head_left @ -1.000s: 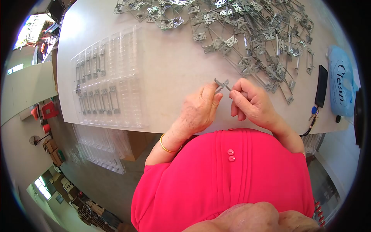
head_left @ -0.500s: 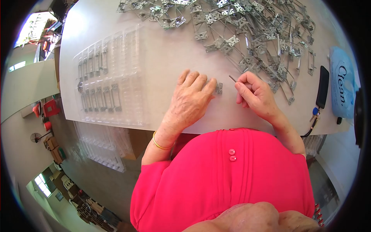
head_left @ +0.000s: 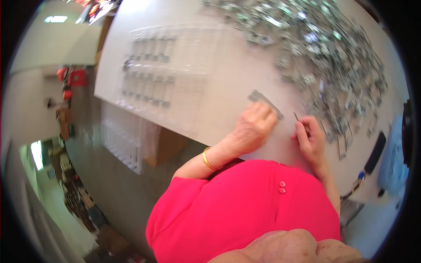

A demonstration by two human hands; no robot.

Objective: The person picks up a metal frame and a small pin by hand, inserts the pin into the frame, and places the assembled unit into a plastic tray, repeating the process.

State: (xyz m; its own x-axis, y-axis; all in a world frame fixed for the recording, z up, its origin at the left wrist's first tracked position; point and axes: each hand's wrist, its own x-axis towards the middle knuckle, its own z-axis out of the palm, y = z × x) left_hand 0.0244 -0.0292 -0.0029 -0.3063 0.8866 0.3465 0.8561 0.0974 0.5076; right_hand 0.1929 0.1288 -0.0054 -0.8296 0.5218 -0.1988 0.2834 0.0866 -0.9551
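Observation:
My left hand [head_left: 254,127], with a gold bangle at the wrist, has its fingers closed over a metal bracket piece [head_left: 255,94]. One plate end shows above the knuckles and another at the fingertips; the middle is partly covered. Just to the right, my right hand [head_left: 310,136] pinches a short, thin dark rod [head_left: 296,116] that points up and left. A small gap separates the two hands. Beyond them lies a large heap of similar metal brackets with thin rods [head_left: 315,52]. The view is blurred by motion.
A clear plastic tray [head_left: 193,74] at left holds two rows of metal bracket pieces. More clear trays [head_left: 123,136] and a cardboard box [head_left: 169,144] are below the table edge. At right are a black case [head_left: 376,153] with keys and a blue plastic package [head_left: 392,162].
The view has turned and shifted, so the table appears tilted. My left hand has closed on the bracket piece, which now shows on both sides of the fingers. My right hand still pinches the rod.

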